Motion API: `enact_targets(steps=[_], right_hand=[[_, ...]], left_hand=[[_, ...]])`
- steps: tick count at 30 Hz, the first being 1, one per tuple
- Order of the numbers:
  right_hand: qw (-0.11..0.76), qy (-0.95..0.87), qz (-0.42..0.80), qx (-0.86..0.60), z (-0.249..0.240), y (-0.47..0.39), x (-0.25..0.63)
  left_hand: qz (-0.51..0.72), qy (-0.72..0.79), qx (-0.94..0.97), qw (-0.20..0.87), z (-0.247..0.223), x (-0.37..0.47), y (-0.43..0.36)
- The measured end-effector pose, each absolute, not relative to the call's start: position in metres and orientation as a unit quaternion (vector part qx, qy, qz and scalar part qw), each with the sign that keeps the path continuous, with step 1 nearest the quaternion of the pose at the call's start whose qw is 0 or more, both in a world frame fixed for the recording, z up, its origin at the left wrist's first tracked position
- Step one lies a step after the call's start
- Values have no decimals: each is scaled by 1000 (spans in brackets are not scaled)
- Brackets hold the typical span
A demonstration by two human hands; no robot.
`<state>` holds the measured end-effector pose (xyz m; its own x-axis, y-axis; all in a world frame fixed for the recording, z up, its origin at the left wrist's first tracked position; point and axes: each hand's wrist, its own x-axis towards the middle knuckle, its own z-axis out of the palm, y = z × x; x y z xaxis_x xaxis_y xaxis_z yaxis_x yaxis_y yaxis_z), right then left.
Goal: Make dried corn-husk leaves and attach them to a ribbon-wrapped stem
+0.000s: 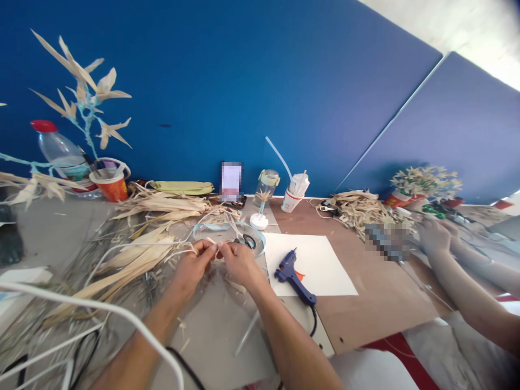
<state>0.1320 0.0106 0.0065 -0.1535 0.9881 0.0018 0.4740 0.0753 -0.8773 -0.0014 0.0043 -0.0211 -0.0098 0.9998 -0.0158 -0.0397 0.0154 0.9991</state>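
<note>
Over the near table, my left hand (195, 264) and my right hand (240, 263) meet, fingertips pinched together. Between them is a small pale strip (210, 240), perhaps corn husk; the fingers hide most of it. Just behind my right hand lie black-handled scissors (248, 241) and a loop of light blue tape (203, 229). Dried corn husks (138, 254) spread out left of my left hand. To the right of my right hand, a blue hot glue gun (293, 275) rests on a white sheet (331, 260). A small husk flower stands in a white round base (259, 221).
A white cable (134, 319) arches across the lower left. Along the blue partition (195, 81) stand a red-capped bottle (60, 149), an orange cup (111, 187), a phone (231, 181), a glass jar (267, 184) and a white cup (291, 200). Another person's hands (436, 236) are at right.
</note>
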Motion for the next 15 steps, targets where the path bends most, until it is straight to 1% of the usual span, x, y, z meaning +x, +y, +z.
enact_targets(steps=[3,6,10,15], right_hand=[[315,-636,411,-572,12,12,135],[297,-615,477,-553,15,13,139],[302,-574,566,-509,15,14,147],[300,-540,635,-464,15,16,156]], left_hand=[[504,497,493,505,-19,0,2],[494,485,511,510,-17,0,2],[492,463,517,525,-14,-3,1],[488,449,541,517,-13,-7,2]])
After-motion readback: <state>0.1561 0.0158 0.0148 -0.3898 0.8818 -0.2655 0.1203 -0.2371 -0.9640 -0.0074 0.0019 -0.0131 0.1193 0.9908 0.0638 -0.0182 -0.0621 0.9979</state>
